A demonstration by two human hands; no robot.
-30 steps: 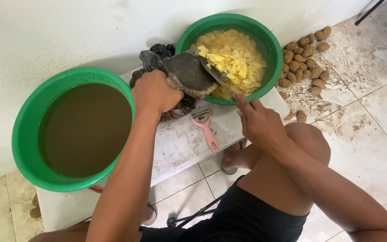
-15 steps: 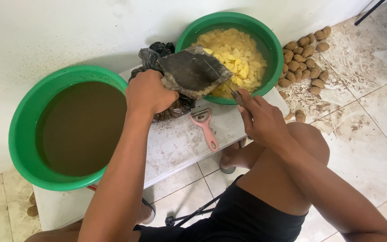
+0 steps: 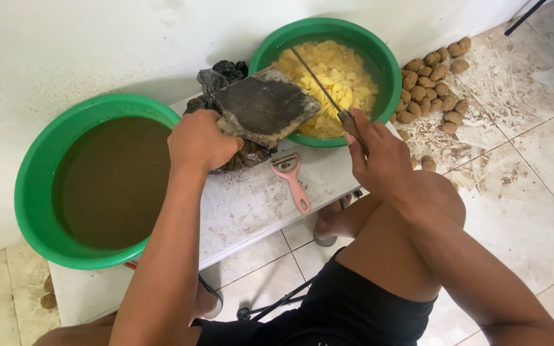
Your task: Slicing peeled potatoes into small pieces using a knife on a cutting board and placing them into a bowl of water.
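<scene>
Compared with half a second ago, I note the dark cutting board (image 3: pixel 265 107) is now tilted up further, its far edge over the rim of the right green basin (image 3: pixel 386 61), and the knife (image 3: pixel 324 90) has swung from beside the board to lie across the basin, blade pointing away over the yellow cut pieces (image 3: pixel 347 80). The left hand (image 3: pixel 201 141) has a closed grip on the near left edge of the board. The right hand (image 3: pixel 379 154) is wrapped tight around the knife handle, above the raised knee. A pink peeler (image 3: pixel 292 179) lies flat on the white tabletop (image 3: pixel 238 208), just beside the board's near corner and touching neither hand; its position is unchanged. A crumpled black bag (image 3: pixel 226 74) sits behind and under the board, against the wall. The left green basin (image 3: pixel 40 192), holding murky brown water, stands near the left forearm. A heap of unpeeled brown potatoes (image 3: pixel 434 83) lies on the tiled floor (image 3: pixel 520 166) to the right of the basin with the cut pieces. I see no labels or signs.
</scene>
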